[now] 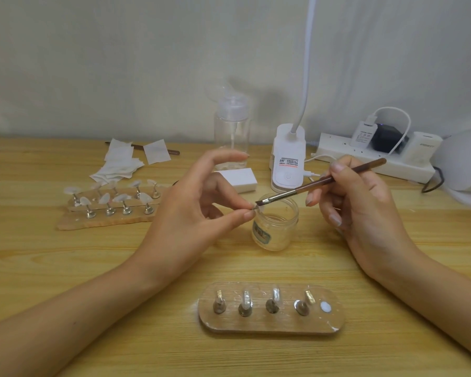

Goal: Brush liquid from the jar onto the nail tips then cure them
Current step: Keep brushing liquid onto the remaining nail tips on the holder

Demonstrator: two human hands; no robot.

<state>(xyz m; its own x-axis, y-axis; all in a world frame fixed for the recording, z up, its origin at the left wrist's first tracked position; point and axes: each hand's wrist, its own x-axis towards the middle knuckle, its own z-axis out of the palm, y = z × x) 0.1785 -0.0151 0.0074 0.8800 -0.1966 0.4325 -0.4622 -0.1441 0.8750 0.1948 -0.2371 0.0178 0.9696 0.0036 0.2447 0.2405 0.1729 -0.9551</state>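
Note:
My left hand (pixel 201 202) pinches a small clear nail tip (pixel 257 208) between thumb and finger, just above the open glass jar (pixel 275 227). My right hand (pixel 359 202) grips a brown-handled brush (pixel 318 183), whose bristles touch the nail tip. A wooden stand (pixel 272 325) near me carries several metal pegs, some with clear tips, and a white dot at its right end. A second wooden stand (pixel 104 221) at the left holds several pale nail tips on pegs. A white curing lamp (pixel 287 161) with a gooseneck stands behind the jar.
A clear pump bottle (pixel 231 131) stands at the back. White wipes (pixel 123 161) and another brush lie at the back left. A white block (pixel 239 179) sits behind my left hand. A power strip (pixel 375 156) with plugs lies at the back right, beside a white object (pixel 465 164).

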